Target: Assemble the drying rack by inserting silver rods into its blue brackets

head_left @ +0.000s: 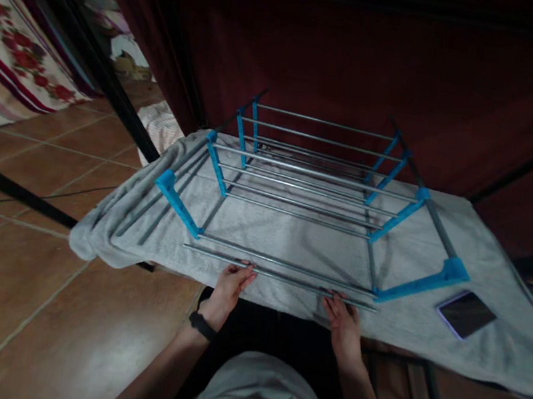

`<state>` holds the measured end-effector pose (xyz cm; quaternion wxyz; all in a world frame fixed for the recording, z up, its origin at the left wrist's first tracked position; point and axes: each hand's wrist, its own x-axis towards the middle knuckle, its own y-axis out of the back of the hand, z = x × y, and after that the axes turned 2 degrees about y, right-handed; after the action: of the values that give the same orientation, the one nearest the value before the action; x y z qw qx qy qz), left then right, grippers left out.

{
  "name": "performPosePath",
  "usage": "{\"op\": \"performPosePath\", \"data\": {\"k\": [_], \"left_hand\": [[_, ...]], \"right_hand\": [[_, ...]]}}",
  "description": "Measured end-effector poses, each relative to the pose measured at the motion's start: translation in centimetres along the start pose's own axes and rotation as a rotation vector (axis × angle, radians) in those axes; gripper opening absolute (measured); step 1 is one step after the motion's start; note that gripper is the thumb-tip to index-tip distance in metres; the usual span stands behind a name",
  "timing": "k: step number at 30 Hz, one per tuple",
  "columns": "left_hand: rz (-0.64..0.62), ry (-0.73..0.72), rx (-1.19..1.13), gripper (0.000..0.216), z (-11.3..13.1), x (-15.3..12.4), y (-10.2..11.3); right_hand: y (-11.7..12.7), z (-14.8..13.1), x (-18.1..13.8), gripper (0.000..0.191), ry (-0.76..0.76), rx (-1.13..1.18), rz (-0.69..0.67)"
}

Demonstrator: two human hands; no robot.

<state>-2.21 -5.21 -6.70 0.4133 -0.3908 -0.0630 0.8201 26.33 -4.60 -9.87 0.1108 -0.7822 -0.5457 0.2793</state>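
A thin metal rod [290, 281] lies crosswise along the front edge of the grey cloth. My left hand [228, 286] has its fingers closed on the rod left of its middle. Toward the rod's right end, my right hand [342, 321] pinches it with thumb and fingers. Just beyond, a partly built rack of metal rods stands on the cloth, with blue plastic brackets such as the front left one [178, 204] and the front right one [422, 283]. Several crossbars, including a front one [281, 264], join its two sides.
Several loose rods [157, 214] rest on the cloth left of the rack. A phone [467, 315] lies at the right on the grey cloth [501, 344]. Dark red curtain [348, 64] hangs behind. Black poles [9, 191] stand at the left, above the tiled floor.
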Motion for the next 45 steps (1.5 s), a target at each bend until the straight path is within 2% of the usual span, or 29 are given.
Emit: {"op": "performPosePath", "data": {"k": [7,11,17,20,23,25,26,30,33,37,45], "left_hand": [[-0.073,0.036,0.027,0.025,-1.8,0.0,-1.2],[-0.114,0.008,0.036,0.03,-2.0,0.1,-0.9],[-0.135,0.032,0.064,0.036,-1.7,-0.3,-0.6],[-0.167,0.017,0.175,0.031,-1.8,-0.5,-0.4],[-0.199,-0.031,0.41,0.028,-2.4,-0.8,-0.1],[-0.214,-0.15,0.61,0.028,-2.9,-1.1,0.0],[-0.222,-0.256,0.719,0.027,-3.1,-1.4,0.0],[-0.276,-0.827,1.171,0.022,-2.7,-2.2,-0.1],[-0.344,-1.093,1.446,0.026,-1.9,-1.9,-0.3],[-0.502,-1.185,1.678,0.034,-1.7,-0.3,-0.3],[-0.478,-1.256,1.939,0.047,-2.4,0.5,-0.2]], "right_hand": [[-0.5,0.0,0.1,0.017,-0.054,0.071,-0.004],[-2.1,0.8,-0.5,0.012,-0.144,0.108,-0.07],[-3.5,1.7,-1.1,0.015,-0.165,0.111,-0.099],[-3.4,1.7,-1.0,0.016,-0.158,0.1,-0.101],[-3.2,1.7,-0.9,0.019,-0.139,0.104,-0.111],[-3.1,1.7,-1.0,0.021,-0.13,0.104,-0.119],[-3.1,1.8,-1.0,0.022,-0.128,0.104,-0.122],[-3.2,1.8,-1.0,0.024,-0.127,0.105,-0.126],[-3.3,1.7,-1.1,0.023,-0.125,0.101,-0.123],[-3.3,1.6,-1.1,0.023,-0.126,0.093,-0.125],[-3.3,1.6,-1.1,0.026,-0.129,0.052,-0.12]]}}
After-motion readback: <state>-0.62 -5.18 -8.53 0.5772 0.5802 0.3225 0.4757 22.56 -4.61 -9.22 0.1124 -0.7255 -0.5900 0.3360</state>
